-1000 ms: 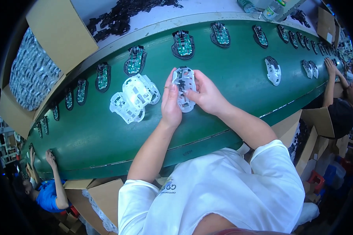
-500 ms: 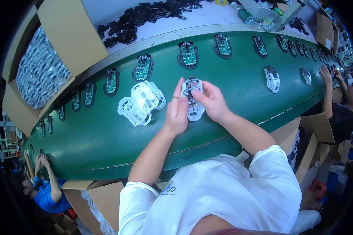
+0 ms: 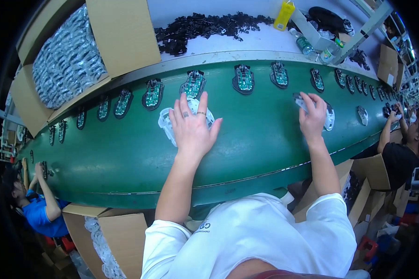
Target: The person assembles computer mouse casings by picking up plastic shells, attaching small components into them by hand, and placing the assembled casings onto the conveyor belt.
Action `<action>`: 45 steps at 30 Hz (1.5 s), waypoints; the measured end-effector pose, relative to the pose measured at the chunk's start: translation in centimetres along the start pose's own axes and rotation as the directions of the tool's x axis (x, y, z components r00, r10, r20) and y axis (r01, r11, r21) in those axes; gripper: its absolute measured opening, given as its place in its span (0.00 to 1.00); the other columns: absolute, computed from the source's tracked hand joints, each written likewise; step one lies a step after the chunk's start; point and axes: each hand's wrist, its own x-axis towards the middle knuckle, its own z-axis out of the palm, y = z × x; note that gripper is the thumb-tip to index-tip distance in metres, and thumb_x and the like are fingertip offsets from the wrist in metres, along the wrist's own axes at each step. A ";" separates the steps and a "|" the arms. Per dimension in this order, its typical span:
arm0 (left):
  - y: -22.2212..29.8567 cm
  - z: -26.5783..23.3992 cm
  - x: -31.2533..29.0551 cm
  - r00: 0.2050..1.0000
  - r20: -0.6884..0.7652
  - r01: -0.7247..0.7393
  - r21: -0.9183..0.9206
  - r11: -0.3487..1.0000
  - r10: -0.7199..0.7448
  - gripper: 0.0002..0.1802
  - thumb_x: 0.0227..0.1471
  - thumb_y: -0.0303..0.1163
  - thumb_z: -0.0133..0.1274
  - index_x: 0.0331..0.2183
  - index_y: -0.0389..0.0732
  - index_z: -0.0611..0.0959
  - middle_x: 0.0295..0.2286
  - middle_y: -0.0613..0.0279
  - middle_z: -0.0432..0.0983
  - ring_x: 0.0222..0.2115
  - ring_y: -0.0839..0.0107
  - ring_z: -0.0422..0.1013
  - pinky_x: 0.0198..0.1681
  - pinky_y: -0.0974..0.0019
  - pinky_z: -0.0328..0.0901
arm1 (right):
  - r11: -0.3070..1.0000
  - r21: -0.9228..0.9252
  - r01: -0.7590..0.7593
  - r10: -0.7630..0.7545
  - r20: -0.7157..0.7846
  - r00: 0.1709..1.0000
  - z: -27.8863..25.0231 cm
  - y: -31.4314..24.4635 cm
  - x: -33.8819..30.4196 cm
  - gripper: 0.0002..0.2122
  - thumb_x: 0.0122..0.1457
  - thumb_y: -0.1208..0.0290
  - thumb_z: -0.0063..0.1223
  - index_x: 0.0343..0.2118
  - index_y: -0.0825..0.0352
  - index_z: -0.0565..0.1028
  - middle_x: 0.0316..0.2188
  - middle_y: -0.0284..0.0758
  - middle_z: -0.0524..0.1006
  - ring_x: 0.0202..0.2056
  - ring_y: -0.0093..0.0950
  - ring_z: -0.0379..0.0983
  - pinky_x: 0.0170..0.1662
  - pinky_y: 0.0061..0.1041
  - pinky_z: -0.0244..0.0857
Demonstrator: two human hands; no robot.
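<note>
My left hand lies with fingers spread over the white plastic mouse shells on the green belt, covering most of them. Away to the right, my right hand grips a white mouse shell with a dark tip between thumb and fingers. Another white mouse shell rests on the belt just beside that hand, partly hidden by it. Beyond my left fingertips sits a mouse base with a green circuit board. Several more such bases, one of them a mouse base, line the belt's far side.
The green conveyor belt runs across. A carton of bagged parts stands far left, near a heap of black parts. Bottles stand far right. A co-worker in blue and another in black sit at either end.
My hands have parted. The right one carried the white mouse shell to the right; the left one moved onto the white shells. The view has shifted too.
</note>
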 end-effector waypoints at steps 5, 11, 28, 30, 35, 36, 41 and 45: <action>-1.8 -1.3 0.5 0.945 0.279 0.124 0.180 0.976 -0.171 0.31 0.51 0.40 0.63 0.57 0.50 0.78 0.61 0.40 0.63 0.61 0.41 0.61 0.60 0.46 0.65 | 0.998 0.003 -0.063 0.062 0.153 0.986 -0.2 1.0 -3.9 0.23 0.50 0.77 0.61 0.53 0.61 0.78 0.50 0.44 0.72 0.52 0.45 0.67 0.56 0.41 0.63; -5.6 -4.4 1.2 0.839 0.269 0.413 0.251 0.875 -0.473 0.21 0.55 0.42 0.59 0.50 0.50 0.84 0.56 0.41 0.70 0.55 0.45 0.69 0.52 0.48 0.72 | 0.995 0.048 -0.093 0.080 0.228 0.970 -0.9 -2.4 -3.4 0.26 0.51 0.72 0.63 0.56 0.66 0.73 0.59 0.48 0.67 0.59 0.49 0.60 0.61 0.46 0.58; -2.6 -0.6 0.7 0.959 -0.250 -0.232 -0.435 0.870 0.130 0.37 0.42 0.27 0.59 0.58 0.35 0.74 0.55 0.36 0.71 0.56 0.41 0.69 0.60 0.47 0.66 | 0.928 0.374 0.002 -0.188 0.461 0.867 24.1 -22.2 21.8 0.16 0.62 0.67 0.52 0.53 0.54 0.77 0.46 0.43 0.80 0.47 0.46 0.78 0.48 0.43 0.73; 0.1 1.7 -0.5 0.970 -0.059 -0.234 -0.476 0.848 0.235 0.37 0.45 0.29 0.58 0.59 0.34 0.73 0.57 0.33 0.67 0.55 0.36 0.68 0.59 0.48 0.66 | 0.940 0.282 0.192 -0.304 0.438 0.846 26.7 -22.3 23.3 0.19 0.61 0.68 0.50 0.56 0.50 0.76 0.50 0.39 0.79 0.51 0.43 0.77 0.52 0.42 0.73; 3.5 4.5 -2.6 0.888 0.278 -0.235 -0.412 0.880 0.367 0.38 0.53 0.40 0.57 0.61 0.31 0.68 0.62 0.31 0.58 0.60 0.38 0.62 0.60 0.50 0.66 | 0.859 0.095 0.503 -0.434 0.655 0.618 27.9 -24.8 26.3 0.17 0.62 0.71 0.47 0.53 0.55 0.77 0.45 0.38 0.82 0.50 0.38 0.78 0.50 0.40 0.73; 3.2 4.2 -2.4 0.887 0.277 -0.237 -0.415 0.878 0.370 0.38 0.53 0.40 0.57 0.61 0.31 0.68 0.62 0.31 0.58 0.60 0.38 0.62 0.60 0.50 0.66 | 0.860 0.092 0.501 -0.431 0.657 0.618 27.8 -24.5 26.4 0.17 0.62 0.71 0.47 0.53 0.55 0.77 0.45 0.38 0.82 0.50 0.38 0.78 0.50 0.40 0.73; 2.9 3.5 -1.5 0.923 0.314 -0.080 -0.409 0.909 0.222 0.52 0.50 0.48 0.62 0.66 0.30 0.58 0.59 0.31 0.62 0.59 0.40 0.63 0.64 0.49 0.59 | 0.831 0.468 0.300 -0.426 0.191 0.884 25.9 -20.9 25.2 0.15 0.62 0.71 0.53 0.52 0.61 0.75 0.40 0.44 0.82 0.42 0.45 0.78 0.44 0.42 0.74; 2.6 4.5 -1.5 0.949 0.230 -0.135 -0.317 0.939 0.214 0.47 0.44 0.42 0.64 0.61 0.28 0.67 0.50 0.40 0.73 0.54 0.48 0.68 0.66 0.46 0.55 | 0.584 0.810 -0.054 -0.178 0.193 0.965 18.1 -17.2 20.5 0.14 0.65 0.75 0.49 0.53 0.65 0.75 0.32 0.36 0.80 0.31 0.25 0.74 0.37 0.27 0.70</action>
